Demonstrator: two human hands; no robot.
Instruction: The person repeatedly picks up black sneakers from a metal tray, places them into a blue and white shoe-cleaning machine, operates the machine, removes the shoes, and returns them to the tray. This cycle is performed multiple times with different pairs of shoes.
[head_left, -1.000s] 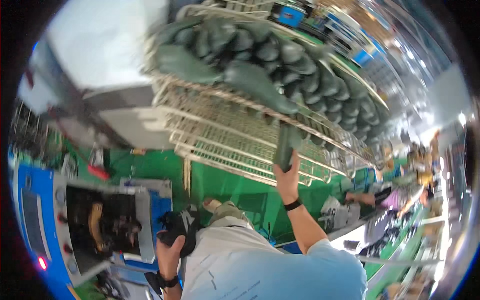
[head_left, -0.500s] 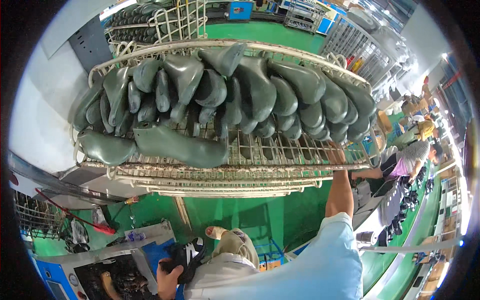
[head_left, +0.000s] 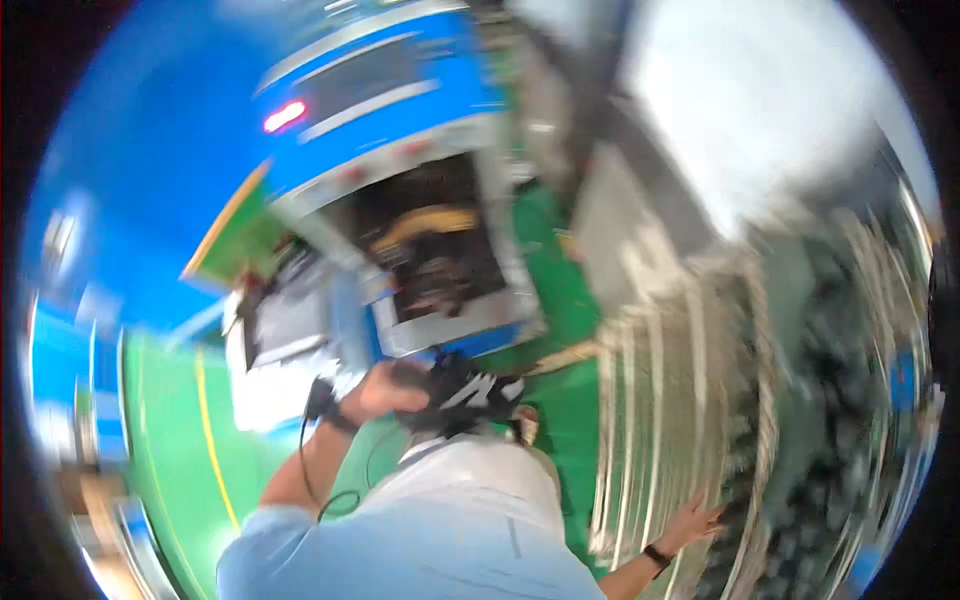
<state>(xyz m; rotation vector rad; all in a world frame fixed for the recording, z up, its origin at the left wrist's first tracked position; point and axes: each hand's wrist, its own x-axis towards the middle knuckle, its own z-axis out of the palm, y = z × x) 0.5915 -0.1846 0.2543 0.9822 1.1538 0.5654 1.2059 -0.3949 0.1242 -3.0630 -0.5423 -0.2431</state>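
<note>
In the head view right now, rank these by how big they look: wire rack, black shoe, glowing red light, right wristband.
1. Wire rack, largest
2. Black shoe
3. Glowing red light and right wristband: both small and blurred, too alike to rank

gap: green floor strip (head_left: 560,290) | ahead: blue machine (head_left: 362,148) | right: wire rack (head_left: 764,400)
</note>
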